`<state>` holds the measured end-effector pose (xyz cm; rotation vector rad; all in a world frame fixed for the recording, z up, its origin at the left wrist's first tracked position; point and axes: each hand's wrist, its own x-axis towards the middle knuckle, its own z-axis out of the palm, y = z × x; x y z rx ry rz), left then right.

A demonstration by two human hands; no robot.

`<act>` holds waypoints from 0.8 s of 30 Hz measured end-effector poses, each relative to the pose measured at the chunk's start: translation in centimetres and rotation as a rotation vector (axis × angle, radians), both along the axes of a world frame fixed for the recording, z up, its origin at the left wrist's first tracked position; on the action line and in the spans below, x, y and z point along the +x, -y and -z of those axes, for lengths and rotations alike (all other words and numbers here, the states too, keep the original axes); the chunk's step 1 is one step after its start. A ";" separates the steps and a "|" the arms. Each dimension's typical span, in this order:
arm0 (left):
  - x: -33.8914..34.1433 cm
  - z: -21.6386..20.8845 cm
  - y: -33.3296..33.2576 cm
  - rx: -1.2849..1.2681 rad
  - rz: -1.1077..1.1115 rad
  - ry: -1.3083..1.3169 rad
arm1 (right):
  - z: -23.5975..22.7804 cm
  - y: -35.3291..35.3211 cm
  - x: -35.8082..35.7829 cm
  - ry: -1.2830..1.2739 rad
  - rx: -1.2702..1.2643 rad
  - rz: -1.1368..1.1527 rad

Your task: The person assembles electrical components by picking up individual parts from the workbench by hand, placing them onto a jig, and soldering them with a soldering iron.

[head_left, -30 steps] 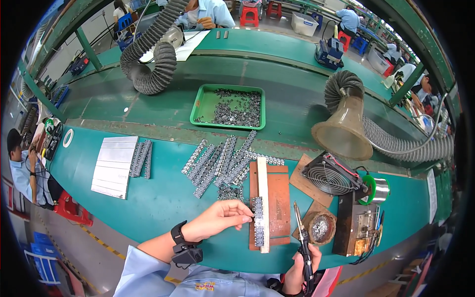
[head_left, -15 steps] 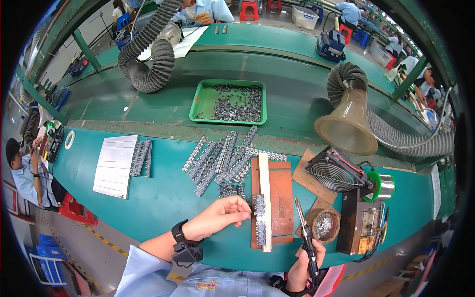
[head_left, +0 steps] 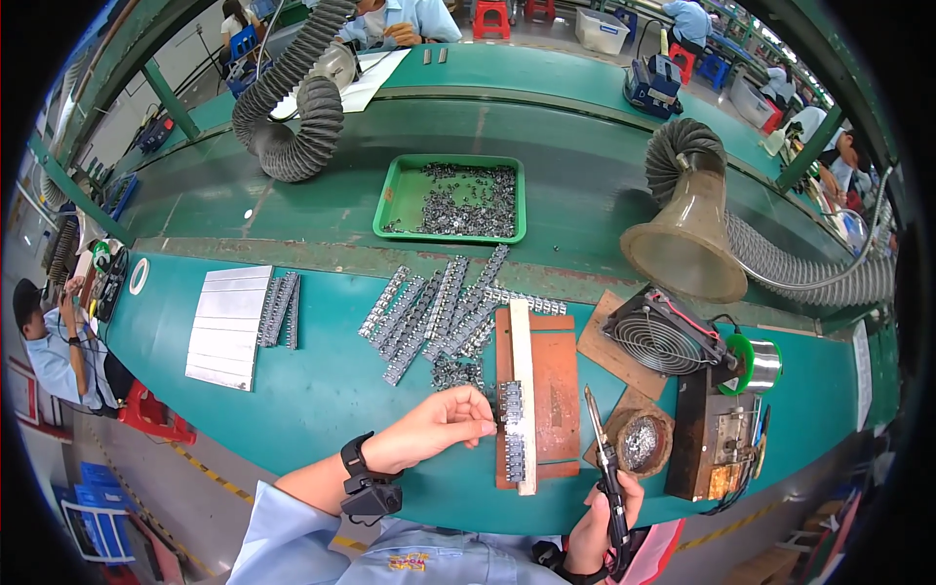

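Observation:
My left hand (head_left: 439,427) has its thumb and forefinger pinched together beside a dark strip of small components (head_left: 512,429). Whatever may be between the fingertips is too small to make out. The strip lies along a pale wooden bar (head_left: 524,366) on a reddish-brown board (head_left: 556,400). In my right hand (head_left: 590,526) is a soldering iron (head_left: 611,487), its tip pointing away from me. That tip stands between the board and a round holder of solder bits (head_left: 641,444), apart from the strip.
Beyond my left hand lie several component strips (head_left: 429,317) and a pile of loose parts (head_left: 456,372). A green tray (head_left: 380,210) of small parts stands farther back. Metal plates (head_left: 226,327) lie left. Right are a fan (head_left: 658,341), solder spool (head_left: 756,366), soldering station (head_left: 717,439) and fume funnel (head_left: 682,234).

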<state>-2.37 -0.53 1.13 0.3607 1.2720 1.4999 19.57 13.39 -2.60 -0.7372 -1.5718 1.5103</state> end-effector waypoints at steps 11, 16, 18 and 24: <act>0.0 0.4 -0.1 0.002 0.000 0.013 | -1.1 0.3 -0.7 -0.022 -0.005 0.022; -0.3 0.3 -0.3 -0.035 -0.023 0.009 | -0.6 0.0 -0.7 0.034 0.005 -0.005; -0.2 0.3 -0.4 -0.039 -0.017 0.022 | -0.8 0.1 -0.9 0.013 0.002 -0.003; 0.2 0.3 -0.7 -0.034 -0.025 0.023 | -1.2 0.1 -0.7 0.008 -0.023 -0.008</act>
